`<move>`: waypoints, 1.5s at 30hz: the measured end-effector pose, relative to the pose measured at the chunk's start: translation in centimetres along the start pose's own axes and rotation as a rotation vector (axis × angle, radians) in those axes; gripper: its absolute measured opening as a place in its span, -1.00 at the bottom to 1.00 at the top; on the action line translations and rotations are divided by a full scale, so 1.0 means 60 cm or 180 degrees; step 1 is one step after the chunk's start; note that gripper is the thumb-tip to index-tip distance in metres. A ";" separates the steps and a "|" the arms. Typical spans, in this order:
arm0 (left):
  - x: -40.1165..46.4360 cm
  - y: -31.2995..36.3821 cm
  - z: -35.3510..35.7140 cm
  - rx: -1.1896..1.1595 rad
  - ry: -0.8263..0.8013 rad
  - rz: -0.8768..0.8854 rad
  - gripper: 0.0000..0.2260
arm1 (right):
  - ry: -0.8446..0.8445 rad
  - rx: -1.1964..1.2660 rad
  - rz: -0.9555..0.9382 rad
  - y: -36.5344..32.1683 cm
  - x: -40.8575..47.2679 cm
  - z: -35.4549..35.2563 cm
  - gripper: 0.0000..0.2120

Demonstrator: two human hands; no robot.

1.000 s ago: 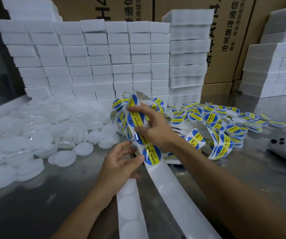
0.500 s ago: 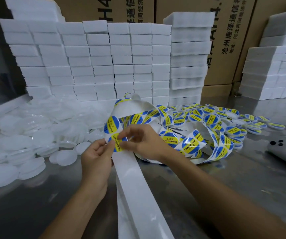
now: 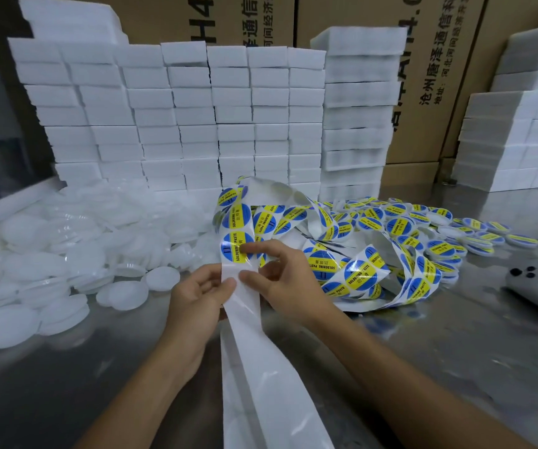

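1. The left hand (image 3: 201, 294) pinches the backing strip (image 3: 245, 306). The right hand (image 3: 282, 280) has its grip closed on a sticker (image 3: 237, 249), just above the left thumb.
2. Labelled lids (image 3: 439, 251) lie beyond the right grip and a heap of bare lids (image 3: 66, 254) lies to its left, so plenty seems undone.

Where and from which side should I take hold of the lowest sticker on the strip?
Pinch the sticker at its right rim, from the right, where the right hand touches it. It lies flat on the backing strip, so probably only its rim gives hold; the left hand pinches the strip below.
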State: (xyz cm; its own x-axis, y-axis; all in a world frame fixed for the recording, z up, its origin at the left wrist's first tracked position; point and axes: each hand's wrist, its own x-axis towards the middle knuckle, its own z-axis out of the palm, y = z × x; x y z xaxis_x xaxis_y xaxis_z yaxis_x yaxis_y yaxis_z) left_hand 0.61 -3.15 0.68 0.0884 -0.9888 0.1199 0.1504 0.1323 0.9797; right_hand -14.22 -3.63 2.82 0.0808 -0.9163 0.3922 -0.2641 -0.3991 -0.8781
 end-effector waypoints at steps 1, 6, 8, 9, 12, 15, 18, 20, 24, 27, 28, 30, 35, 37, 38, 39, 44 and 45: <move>-0.001 -0.001 0.000 0.0049 -0.0037 0.0004 -0.80 | 0.0061 -0.0067 -0.0039 -0.002 -0.001 0.000 -0.71; -0.002 0.001 0.005 -0.0279 -0.0354 -0.0112 -0.73 | 0.0069 0.0143 -0.0082 -0.020 -0.009 0.005 -0.72; -0.003 0.004 0.003 -0.0343 -0.0398 -0.0145 -0.72 | 0.0078 0.0585 0.0031 -0.023 -0.010 0.007 -0.71; -0.003 0.005 0.002 -0.0317 -0.0376 -0.0127 -0.72 | 0.0094 0.0705 0.0081 -0.023 -0.009 0.008 -0.72; -0.006 0.005 0.001 -0.0074 -0.0202 0.0054 -0.70 | 0.0188 0.0366 -0.0021 -0.020 -0.008 0.005 -0.77; -0.011 0.008 0.002 0.0261 -0.0113 0.0289 -0.64 | 0.0315 -0.0487 -0.0566 -0.011 -0.008 0.004 -0.83; -0.013 0.008 0.003 0.0421 -0.0139 0.0425 -0.61 | 0.0431 -0.0754 -0.0855 0.002 -0.005 0.005 -0.87; -0.013 0.009 0.003 0.0477 -0.0174 0.0486 -0.59 | 0.0445 -0.0817 -0.0908 0.007 -0.002 0.004 -0.88; -0.012 0.008 0.000 0.0571 -0.0206 0.0555 -0.62 | 0.0374 -0.0821 -0.0888 0.009 -0.001 0.002 -0.89; -0.011 0.006 -0.001 0.0614 -0.0195 0.0557 -0.62 | 0.0362 -0.0786 -0.0855 0.010 -0.001 0.002 -0.90; -0.010 0.005 0.000 0.0614 -0.0183 0.0551 -0.63 | 0.0362 -0.0780 -0.0844 0.011 -0.001 0.002 -0.90; -0.009 0.004 0.000 0.0585 -0.0160 0.0554 -0.63 | 0.0362 -0.0745 -0.0813 0.011 0.000 0.002 -0.91; -0.012 0.005 0.001 0.0604 -0.0163 0.0584 -0.58 | 0.0419 -0.0276 -0.0377 0.010 0.002 0.002 -0.96; -0.012 0.003 0.000 0.0689 -0.0083 0.0583 -0.62 | 0.0503 0.0058 -0.0080 0.006 0.004 -0.001 -0.97; -0.010 0.001 -0.002 0.0749 -0.0007 0.0582 -0.66 | 0.0582 0.0284 0.0078 0.002 0.006 -0.003 -0.98; -0.008 -0.002 -0.003 0.0809 0.0081 0.0582 -0.70 | 0.0668 0.0553 0.0235 -0.001 0.007 -0.006 -0.98; 0.001 -0.014 -0.009 0.1185 0.0455 0.0751 -0.76 | 0.0714 0.1698 0.0821 -0.009 0.010 -0.019 -0.95; 0.002 -0.017 -0.011 0.1253 0.0473 0.0765 -0.76 | 0.0659 0.1898 0.0831 -0.009 0.010 -0.019 -0.94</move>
State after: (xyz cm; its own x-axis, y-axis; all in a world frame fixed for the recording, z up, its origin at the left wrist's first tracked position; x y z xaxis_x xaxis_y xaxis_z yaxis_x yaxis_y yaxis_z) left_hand 1.09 -3.36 -0.38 0.2189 -0.9091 0.3543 -0.2729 0.2916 0.9168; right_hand -15.13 -3.94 3.83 -0.1148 -0.9836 0.1394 0.3296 -0.1701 -0.9287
